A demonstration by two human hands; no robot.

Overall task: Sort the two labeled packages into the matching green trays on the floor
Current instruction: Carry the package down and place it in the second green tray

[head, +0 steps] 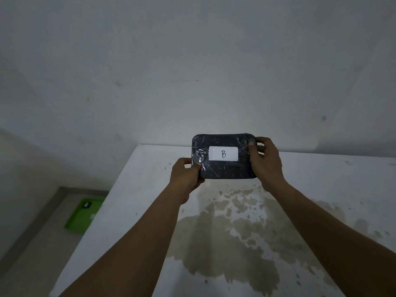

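Plain grey-white wall (pixel 192 61) filled the upper half of the view, w/ a white table (pixel 321 189) below it, its top marked by a big brownish stain (pixel 231 243) spreading toward the near edge. Floor (pixel 38 243) showed at lower left, & a green tray (pixel 82 219) lay on it, partly hidden behind the table edge; a small white tag sat on the tray, too small to read. Both forearms reached fwd over the table. Dark package (pixel 224 157), wrapped in shiny clear film, was held up above the far part of the table, label side facing the camera. Left hand (pixel 186 179) clamped its lower left corner, thumb on the front, fingers behind. Right hand (pixel 265 163) gripped the right edge, thumb pressed on the front near the top corner. White label (pixel 223 153) at pkg centre read "B"
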